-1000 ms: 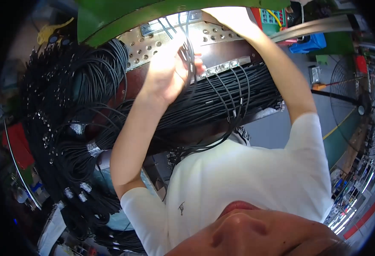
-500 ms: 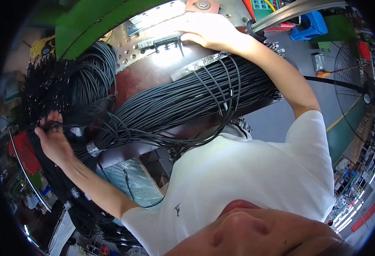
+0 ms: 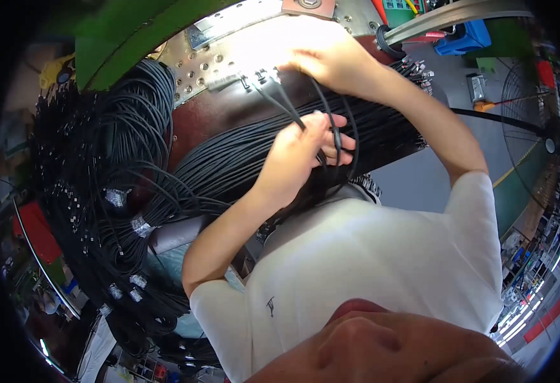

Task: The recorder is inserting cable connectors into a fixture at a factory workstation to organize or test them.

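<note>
My left hand (image 3: 300,150), over the middle of the bench, is closed round a few black cables (image 3: 284,102). Their small metal-tipped ends (image 3: 261,78) point up toward the perforated metal plate (image 3: 194,69). My right hand (image 3: 334,60) is just beyond, its fingers bent in a pinch where another black cable (image 3: 321,99) runs up to them. Strong glare washes out its fingertips. Under my left hand lies a thick bundle of long black cables (image 3: 229,156), bound with a silvery wrap (image 3: 142,226) at its left end.
Coiled black cables (image 3: 136,118) and a heap of cable ends (image 3: 69,166) fill the left side. A green machine part (image 3: 127,41) overhangs at upper left. Farther right are a curved metal rail (image 3: 446,18), a blue plastic item (image 3: 464,38) and a fan (image 3: 535,140).
My left hand has come from the heap at the left to the middle and now grips cables. My right hand has turned and shifted slightly down, to the cable ends.
</note>
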Demonstrator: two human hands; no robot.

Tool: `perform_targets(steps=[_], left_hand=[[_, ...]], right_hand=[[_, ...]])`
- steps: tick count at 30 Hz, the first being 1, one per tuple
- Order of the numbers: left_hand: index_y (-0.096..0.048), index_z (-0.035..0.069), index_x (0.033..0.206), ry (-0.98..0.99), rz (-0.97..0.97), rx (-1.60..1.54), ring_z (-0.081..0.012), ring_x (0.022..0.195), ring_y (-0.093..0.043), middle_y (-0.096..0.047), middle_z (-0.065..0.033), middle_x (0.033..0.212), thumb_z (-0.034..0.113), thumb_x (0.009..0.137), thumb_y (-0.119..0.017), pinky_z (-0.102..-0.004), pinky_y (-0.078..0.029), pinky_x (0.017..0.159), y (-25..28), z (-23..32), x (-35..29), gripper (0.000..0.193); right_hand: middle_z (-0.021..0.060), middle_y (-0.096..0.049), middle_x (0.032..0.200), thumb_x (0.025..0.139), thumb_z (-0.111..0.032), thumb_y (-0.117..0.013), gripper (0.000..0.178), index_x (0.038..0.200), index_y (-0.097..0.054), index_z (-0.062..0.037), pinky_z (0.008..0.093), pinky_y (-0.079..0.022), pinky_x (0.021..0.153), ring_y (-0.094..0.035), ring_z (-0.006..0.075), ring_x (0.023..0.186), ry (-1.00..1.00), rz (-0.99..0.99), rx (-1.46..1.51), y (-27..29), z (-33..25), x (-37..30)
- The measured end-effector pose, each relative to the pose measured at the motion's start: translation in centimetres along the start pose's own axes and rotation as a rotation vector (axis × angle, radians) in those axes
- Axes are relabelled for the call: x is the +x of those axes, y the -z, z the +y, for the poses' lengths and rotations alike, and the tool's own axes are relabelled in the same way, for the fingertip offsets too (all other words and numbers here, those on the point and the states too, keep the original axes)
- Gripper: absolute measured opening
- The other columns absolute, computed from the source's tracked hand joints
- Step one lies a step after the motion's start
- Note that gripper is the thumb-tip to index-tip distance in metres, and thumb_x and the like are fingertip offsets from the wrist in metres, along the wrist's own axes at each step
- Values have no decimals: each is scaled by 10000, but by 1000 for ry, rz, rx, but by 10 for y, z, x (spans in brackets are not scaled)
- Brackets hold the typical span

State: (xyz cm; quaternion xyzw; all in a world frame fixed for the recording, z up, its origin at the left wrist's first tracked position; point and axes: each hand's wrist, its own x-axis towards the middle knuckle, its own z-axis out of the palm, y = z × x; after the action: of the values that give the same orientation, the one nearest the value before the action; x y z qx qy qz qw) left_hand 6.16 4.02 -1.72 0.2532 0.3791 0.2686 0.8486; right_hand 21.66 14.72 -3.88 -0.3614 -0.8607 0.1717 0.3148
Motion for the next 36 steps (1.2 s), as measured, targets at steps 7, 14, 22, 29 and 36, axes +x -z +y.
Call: perform_targets(steps=[7,14,22,29,36], left_hand=[[-473,21,934,-343,214,332,-37,487,-327,-313,58,597,211,975,-430,-192,-315,447,57,121,74,199],[-522,15,917,-496,122,617,-99,510,-456,-500,2,642,265,968,-463,-202,-418,530,86,116,88,262],[-612,175,1162,-1584,454,2017,-235,852,-632,-658,-55,982,137,809,-620,-316,-494,776,132,139,102,354],[-662,80,953,-1242,648,2187,-263,788,-623,-648,-108,881,244,796,-644,-332,-491,717,142,131,122,228],[-658,51,981,-1393,646,2188,-275,802,-621,-651,-108,884,286,817,-647,-357,-491,752,114,135,100,287]], right_hand=[[187,-648,877,866,-223,-498,269,953,-651,-20,395,-499,701,-603,332,738,-137,112,494,-54,95,47],[191,-645,901,872,-216,-489,271,981,-644,-22,393,-495,727,-605,337,774,-140,43,-30,-26,94,57],[203,-628,1000,892,-215,-459,290,1041,-631,-35,392,-470,818,-595,345,913,-405,-119,-341,-8,66,70],[201,-592,1102,885,-241,-488,303,1094,-615,-62,384,-442,882,-559,321,1018,-259,-49,-291,-9,75,58],[184,-597,1101,874,-247,-520,315,1109,-607,-56,366,-441,890,-563,305,1015,-301,-99,-199,-7,81,53]])
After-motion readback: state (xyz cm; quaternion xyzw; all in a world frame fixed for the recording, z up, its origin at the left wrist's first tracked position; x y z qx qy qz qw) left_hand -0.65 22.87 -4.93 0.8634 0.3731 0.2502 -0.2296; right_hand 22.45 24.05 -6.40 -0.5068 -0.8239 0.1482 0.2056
